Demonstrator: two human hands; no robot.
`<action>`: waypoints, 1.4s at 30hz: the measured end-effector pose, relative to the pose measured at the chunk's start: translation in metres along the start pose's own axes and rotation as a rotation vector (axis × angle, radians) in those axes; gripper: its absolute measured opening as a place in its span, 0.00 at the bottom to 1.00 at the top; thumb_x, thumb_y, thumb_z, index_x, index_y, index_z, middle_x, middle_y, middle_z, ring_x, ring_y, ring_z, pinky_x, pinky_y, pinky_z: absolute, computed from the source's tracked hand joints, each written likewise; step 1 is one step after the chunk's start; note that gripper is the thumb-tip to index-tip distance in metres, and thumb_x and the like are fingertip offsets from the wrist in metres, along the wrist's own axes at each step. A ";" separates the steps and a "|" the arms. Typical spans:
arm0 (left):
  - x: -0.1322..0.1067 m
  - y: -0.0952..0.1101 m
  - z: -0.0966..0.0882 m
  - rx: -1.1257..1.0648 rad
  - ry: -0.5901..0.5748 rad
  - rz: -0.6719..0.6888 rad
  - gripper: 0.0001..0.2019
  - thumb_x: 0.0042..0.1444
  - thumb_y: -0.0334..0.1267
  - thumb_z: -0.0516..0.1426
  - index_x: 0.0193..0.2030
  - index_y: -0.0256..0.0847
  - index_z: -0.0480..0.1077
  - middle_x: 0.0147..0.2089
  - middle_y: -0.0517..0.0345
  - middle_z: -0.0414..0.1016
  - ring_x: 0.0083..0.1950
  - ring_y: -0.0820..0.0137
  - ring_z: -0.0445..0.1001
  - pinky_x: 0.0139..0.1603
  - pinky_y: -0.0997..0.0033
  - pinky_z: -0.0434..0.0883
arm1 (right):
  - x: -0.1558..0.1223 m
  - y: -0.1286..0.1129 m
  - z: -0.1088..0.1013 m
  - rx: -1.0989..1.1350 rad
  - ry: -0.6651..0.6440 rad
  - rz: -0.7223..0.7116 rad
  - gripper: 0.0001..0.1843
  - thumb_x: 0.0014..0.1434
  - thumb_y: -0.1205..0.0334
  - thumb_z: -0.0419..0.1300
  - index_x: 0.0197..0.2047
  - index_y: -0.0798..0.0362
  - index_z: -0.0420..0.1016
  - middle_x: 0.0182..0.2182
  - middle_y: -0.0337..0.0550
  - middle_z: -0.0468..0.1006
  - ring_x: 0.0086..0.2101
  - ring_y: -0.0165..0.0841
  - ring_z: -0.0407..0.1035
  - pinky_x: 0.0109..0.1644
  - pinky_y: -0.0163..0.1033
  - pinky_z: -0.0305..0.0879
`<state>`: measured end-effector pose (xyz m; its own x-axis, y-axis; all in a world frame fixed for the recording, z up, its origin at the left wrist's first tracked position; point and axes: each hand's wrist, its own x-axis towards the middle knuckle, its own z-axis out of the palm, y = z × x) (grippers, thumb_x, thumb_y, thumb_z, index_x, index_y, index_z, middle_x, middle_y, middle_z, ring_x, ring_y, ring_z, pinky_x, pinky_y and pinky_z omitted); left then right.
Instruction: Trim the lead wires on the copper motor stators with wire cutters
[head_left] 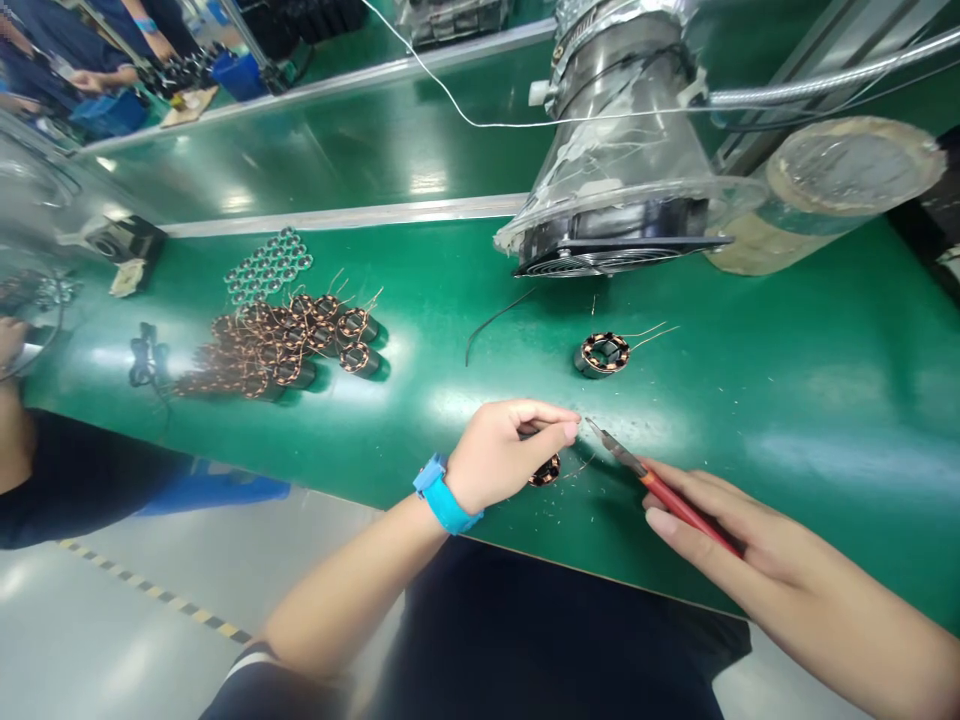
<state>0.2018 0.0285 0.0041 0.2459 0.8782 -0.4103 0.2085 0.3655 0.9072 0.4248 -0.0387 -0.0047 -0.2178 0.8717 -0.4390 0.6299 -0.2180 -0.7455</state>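
My left hand (pixel 510 450), with a blue band at the wrist, has thumb and forefinger pinched together; what lies between them is too small to make out. Partly hidden under that hand is a copper-wound stator (pixel 546 471), thin wire ends sticking out to its right. Red-handled pliers (pixel 675 500) are gripped in my right hand (pixel 720 520), their metal tip pointing at the left fingertips with a small gap between. A second stator (pixel 602 355) stands upright farther back, two copper leads reaching right.
Many stators (pixel 289 345) cluster at the left, behind them a group of small clear-and-silver round pieces (pixel 268 265). A fan under a duct hood (pixel 615 255) overhangs the back. Beside it stands a cloudy cylinder (pixel 832 200). A co-worker's arm (pixel 11 400) shows far left.
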 end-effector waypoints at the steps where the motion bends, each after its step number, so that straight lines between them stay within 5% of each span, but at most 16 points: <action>1: 0.000 0.000 0.001 -0.008 0.006 -0.001 0.05 0.56 0.33 0.63 0.37 0.37 0.80 0.42 0.51 0.84 0.43 0.67 0.81 0.47 0.68 0.77 | 0.000 0.000 -0.001 0.008 -0.006 0.004 0.32 0.61 0.30 0.52 0.60 0.38 0.72 0.53 0.44 0.76 0.54 0.48 0.70 0.58 0.53 0.69; 10: -0.001 -0.006 0.006 -0.010 0.052 0.032 0.05 0.56 0.34 0.62 0.37 0.36 0.80 0.34 0.54 0.82 0.35 0.70 0.78 0.37 0.73 0.74 | -0.005 0.007 0.001 0.064 0.012 0.015 0.29 0.59 0.30 0.53 0.58 0.32 0.73 0.53 0.39 0.77 0.55 0.45 0.70 0.57 0.47 0.70; 24: 0.000 -0.003 0.005 -0.019 0.052 0.008 0.05 0.56 0.34 0.62 0.36 0.37 0.80 0.38 0.52 0.84 0.41 0.68 0.80 0.45 0.68 0.76 | -0.006 0.016 0.004 -0.067 0.024 -0.071 0.28 0.66 0.36 0.51 0.65 0.32 0.63 0.57 0.40 0.71 0.55 0.43 0.69 0.54 0.44 0.73; 42: -0.001 0.002 0.004 -0.042 0.031 -0.028 0.04 0.56 0.32 0.62 0.32 0.36 0.79 0.36 0.53 0.83 0.37 0.70 0.79 0.42 0.72 0.74 | 0.003 -0.003 -0.001 0.042 0.023 -0.028 0.28 0.60 0.32 0.55 0.56 0.36 0.76 0.50 0.41 0.79 0.52 0.45 0.73 0.56 0.46 0.71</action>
<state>0.2056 0.0275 0.0058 0.2106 0.8763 -0.4332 0.1752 0.4022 0.8986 0.4227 -0.0348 -0.0032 -0.2171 0.8877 -0.4060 0.5921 -0.2109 -0.7778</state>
